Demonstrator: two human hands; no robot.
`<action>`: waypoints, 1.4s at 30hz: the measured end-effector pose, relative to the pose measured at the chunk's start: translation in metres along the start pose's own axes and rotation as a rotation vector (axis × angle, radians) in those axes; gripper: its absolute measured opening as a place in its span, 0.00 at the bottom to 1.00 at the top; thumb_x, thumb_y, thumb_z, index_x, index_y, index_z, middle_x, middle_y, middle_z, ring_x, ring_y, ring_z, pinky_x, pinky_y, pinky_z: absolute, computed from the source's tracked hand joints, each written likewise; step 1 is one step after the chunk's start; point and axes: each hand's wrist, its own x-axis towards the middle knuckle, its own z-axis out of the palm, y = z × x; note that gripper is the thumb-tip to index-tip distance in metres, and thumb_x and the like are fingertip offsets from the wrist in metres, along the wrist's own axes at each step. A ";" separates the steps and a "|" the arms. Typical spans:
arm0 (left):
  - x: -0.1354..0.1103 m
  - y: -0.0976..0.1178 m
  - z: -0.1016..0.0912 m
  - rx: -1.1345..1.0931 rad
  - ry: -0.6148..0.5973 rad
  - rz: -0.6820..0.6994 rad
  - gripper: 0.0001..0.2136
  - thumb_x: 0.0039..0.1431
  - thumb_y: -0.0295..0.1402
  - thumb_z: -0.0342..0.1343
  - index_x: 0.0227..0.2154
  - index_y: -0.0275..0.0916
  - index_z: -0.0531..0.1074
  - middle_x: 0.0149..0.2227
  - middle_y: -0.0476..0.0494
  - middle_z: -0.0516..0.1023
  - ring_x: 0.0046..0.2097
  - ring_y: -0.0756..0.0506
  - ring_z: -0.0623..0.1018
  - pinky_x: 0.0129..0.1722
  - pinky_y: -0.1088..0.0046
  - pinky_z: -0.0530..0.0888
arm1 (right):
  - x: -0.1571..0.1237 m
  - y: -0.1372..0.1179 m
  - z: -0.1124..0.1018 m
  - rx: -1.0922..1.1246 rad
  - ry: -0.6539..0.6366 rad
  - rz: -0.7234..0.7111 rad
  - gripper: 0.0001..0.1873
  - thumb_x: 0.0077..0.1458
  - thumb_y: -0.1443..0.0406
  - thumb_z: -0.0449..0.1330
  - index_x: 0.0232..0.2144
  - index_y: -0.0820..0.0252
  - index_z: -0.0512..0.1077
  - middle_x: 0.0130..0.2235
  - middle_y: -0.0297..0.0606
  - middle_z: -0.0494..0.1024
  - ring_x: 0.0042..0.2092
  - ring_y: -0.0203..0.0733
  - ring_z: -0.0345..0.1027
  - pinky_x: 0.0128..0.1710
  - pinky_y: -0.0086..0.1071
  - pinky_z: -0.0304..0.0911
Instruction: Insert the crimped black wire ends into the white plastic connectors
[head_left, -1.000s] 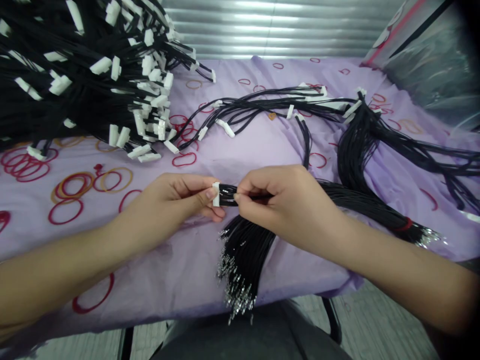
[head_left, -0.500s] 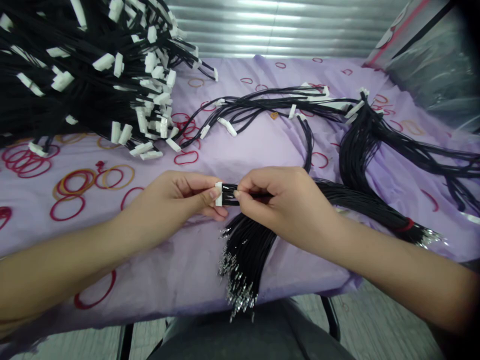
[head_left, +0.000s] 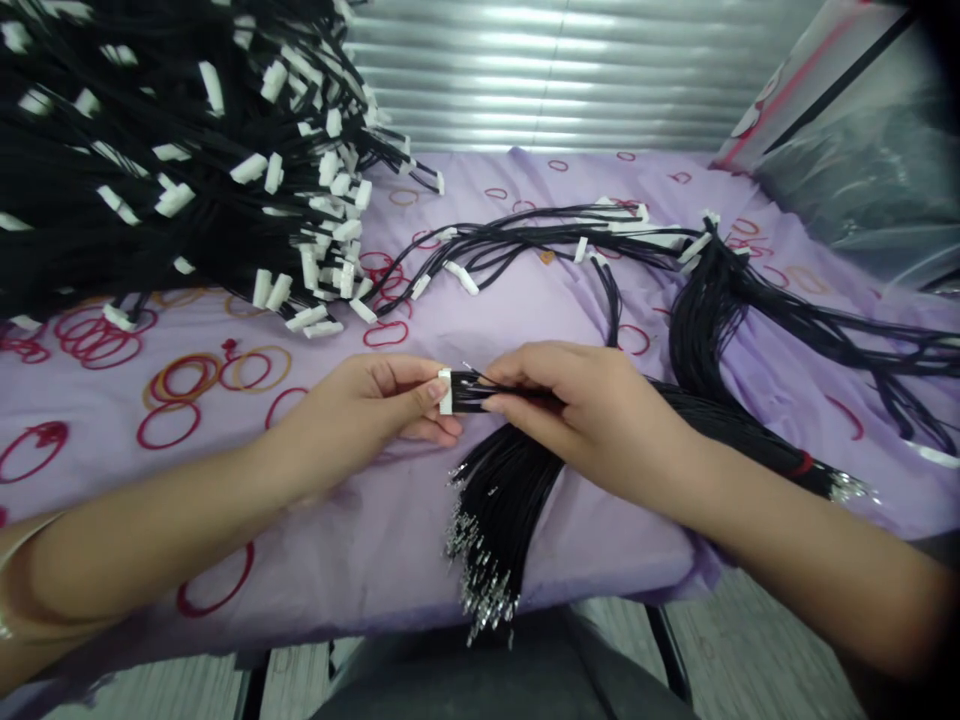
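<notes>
My left hand [head_left: 367, 410] pinches a small white connector [head_left: 445, 391] between thumb and forefinger. My right hand [head_left: 577, 405] is closed on the black wires [head_left: 471, 393] that run into that connector, and one wire tip sticks up just above it. Both hands hover over the purple cloth [head_left: 420, 530] near the table's front edge. Under my right hand lies a bundle of loose black wires with metal terminals [head_left: 484, 580], fanning out over the edge.
A big heap of finished black harnesses with white connectors [head_left: 172, 190] fills the back left. More harnesses [head_left: 570, 235] lie at the back centre, a banded wire bundle [head_left: 757, 440] at the right. Red rubber bands [head_left: 176, 385] are scattered on the cloth. A plastic bag [head_left: 855, 150] sits back right.
The view has tilted down a little, so everything sits lower in the frame. My hands stay together on the connector; a wire tip now shows above it.
</notes>
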 end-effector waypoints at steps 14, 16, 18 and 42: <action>0.000 0.002 -0.001 -0.044 0.008 -0.041 0.06 0.54 0.32 0.58 0.31 0.35 0.74 0.29 0.49 0.78 0.30 0.55 0.78 0.34 0.85 0.77 | -0.010 -0.002 0.006 -0.061 0.175 -0.105 0.21 0.58 0.69 0.57 0.54 0.63 0.63 0.35 0.32 0.78 0.33 0.29 0.71 0.33 0.21 0.64; 0.001 0.001 -0.002 -0.036 -0.005 -0.040 0.06 0.54 0.33 0.58 0.31 0.35 0.74 0.29 0.49 0.78 0.31 0.55 0.78 0.34 0.85 0.77 | -0.008 -0.002 0.007 0.000 0.164 -0.007 0.17 0.56 0.69 0.59 0.49 0.63 0.65 0.30 0.29 0.77 0.29 0.27 0.69 0.29 0.20 0.61; 0.001 0.000 -0.003 -0.026 -0.024 -0.036 0.06 0.54 0.33 0.59 0.31 0.35 0.75 0.29 0.49 0.78 0.31 0.55 0.78 0.34 0.86 0.77 | -0.007 -0.002 0.008 0.001 0.185 0.005 0.06 0.56 0.68 0.59 0.38 0.63 0.68 0.27 0.28 0.74 0.27 0.26 0.66 0.27 0.19 0.58; 0.001 0.003 -0.006 0.095 -0.110 -0.048 0.08 0.54 0.32 0.59 0.37 0.41 0.79 0.27 0.48 0.81 0.29 0.54 0.80 0.32 0.87 0.77 | 0.001 0.000 0.021 -0.212 0.149 -0.063 0.07 0.58 0.69 0.55 0.31 0.66 0.72 0.31 0.38 0.76 0.34 0.38 0.70 0.34 0.29 0.62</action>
